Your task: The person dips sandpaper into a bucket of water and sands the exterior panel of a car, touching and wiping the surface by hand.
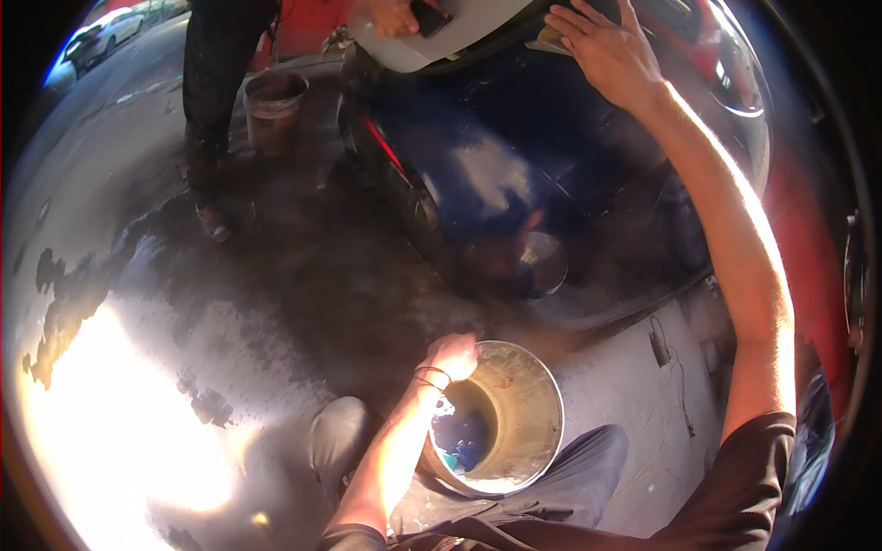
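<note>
My left hand [453,356] is closed at the upper-left rim of a bucket [528,404] between my legs; what its fingers grip is hidden. The bucket holds murky water with blue and teal items at the bottom. Raised at the upper right, my right hand [606,50] has its fingers spread over a small yellowish pad [549,42] near the upper edge of a dark blue, glossy car body panel [505,129]. A red light strip [381,142] shows on the panel's left side.
A co-worker's hand [395,16] holds a dark block on a pale grey panel [432,46]; a dark trouser leg [207,83] stands at upper left beside another bucket [274,115]. Concrete floor [110,230] has wet patches and bright sunlight. A red surface [808,266] lies at right.
</note>
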`<action>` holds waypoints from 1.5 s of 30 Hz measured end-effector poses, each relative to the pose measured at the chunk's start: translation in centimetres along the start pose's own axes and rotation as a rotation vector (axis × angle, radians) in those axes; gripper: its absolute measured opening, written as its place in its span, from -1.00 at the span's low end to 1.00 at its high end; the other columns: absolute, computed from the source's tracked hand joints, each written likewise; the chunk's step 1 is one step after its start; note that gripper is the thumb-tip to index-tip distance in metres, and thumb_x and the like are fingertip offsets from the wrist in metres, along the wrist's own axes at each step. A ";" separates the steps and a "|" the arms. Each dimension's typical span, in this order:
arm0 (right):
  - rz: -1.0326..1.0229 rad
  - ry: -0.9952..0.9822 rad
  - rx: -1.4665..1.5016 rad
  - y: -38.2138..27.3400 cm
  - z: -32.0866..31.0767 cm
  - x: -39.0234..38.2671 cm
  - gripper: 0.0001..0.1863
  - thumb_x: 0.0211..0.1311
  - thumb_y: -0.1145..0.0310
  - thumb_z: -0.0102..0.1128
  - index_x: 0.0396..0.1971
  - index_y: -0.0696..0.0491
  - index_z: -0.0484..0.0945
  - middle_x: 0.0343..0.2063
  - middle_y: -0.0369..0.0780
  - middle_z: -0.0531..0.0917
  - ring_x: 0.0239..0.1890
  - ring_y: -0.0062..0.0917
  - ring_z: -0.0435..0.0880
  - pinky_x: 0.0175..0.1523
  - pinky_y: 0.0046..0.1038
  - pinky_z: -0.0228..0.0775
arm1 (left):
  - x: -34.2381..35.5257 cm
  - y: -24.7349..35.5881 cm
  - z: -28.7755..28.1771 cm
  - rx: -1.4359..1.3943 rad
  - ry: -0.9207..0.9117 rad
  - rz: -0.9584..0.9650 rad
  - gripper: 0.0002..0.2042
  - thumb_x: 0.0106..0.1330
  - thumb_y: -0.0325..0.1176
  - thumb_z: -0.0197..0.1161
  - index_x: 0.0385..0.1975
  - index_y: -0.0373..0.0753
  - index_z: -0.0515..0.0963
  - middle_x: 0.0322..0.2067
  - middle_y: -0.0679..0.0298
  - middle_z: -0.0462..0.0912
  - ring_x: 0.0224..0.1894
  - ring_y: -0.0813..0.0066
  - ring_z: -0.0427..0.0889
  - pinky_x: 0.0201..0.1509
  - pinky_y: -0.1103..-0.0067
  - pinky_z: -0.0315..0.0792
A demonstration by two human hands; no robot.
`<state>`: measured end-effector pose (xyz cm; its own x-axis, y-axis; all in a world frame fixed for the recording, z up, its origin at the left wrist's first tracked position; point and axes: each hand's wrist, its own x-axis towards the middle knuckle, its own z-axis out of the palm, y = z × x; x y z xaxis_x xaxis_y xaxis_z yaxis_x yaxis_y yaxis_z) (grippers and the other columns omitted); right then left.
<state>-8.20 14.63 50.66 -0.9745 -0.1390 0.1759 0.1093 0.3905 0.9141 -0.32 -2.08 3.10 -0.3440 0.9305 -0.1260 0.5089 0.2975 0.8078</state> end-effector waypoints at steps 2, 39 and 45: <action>0.183 0.057 -0.196 -3.0 2.6 0.0 -0.50 0.76 0.22 -0.11 0.56 -0.17 0.49 0.57 -0.42 0.49 0.70 -0.50 0.25 0.76 0.21 -0.27 | 0.0 0.2 -0.4 -0.009 -0.028 -0.011 -0.62 0.61 -0.11 0.21 0.01 -0.33 0.76 -0.05 -0.20 0.80 0.07 -0.25 0.78 0.20 0.04 0.63; -0.036 0.050 0.238 -13.7 5.9 -2.7 -0.42 0.78 -0.01 -0.15 0.64 -0.19 0.34 0.67 -0.45 0.31 0.76 -0.51 0.07 0.76 0.37 -0.41 | -0.9 -0.5 0.4 -0.015 0.007 -0.044 -0.64 0.63 -0.10 0.18 0.02 -0.27 0.75 -0.03 -0.14 0.81 0.10 -0.21 0.77 0.20 0.04 0.63; 0.075 0.065 0.222 -12.2 6.6 -4.7 -0.44 0.80 0.02 -0.18 0.62 -0.15 0.37 0.66 -0.42 0.33 0.75 -0.50 0.09 0.80 0.12 -0.23 | 0.0 2.4 -0.3 0.057 -0.035 -0.034 -0.62 0.66 -0.08 0.13 0.06 -0.24 0.73 0.00 -0.15 0.80 0.12 -0.23 0.75 0.23 0.02 0.61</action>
<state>-6.29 16.52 36.28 -0.9499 -0.1579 0.2696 0.1278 0.5910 0.7965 0.64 -1.45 5.21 -0.3344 0.9262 -0.1741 0.5421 0.3402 0.7684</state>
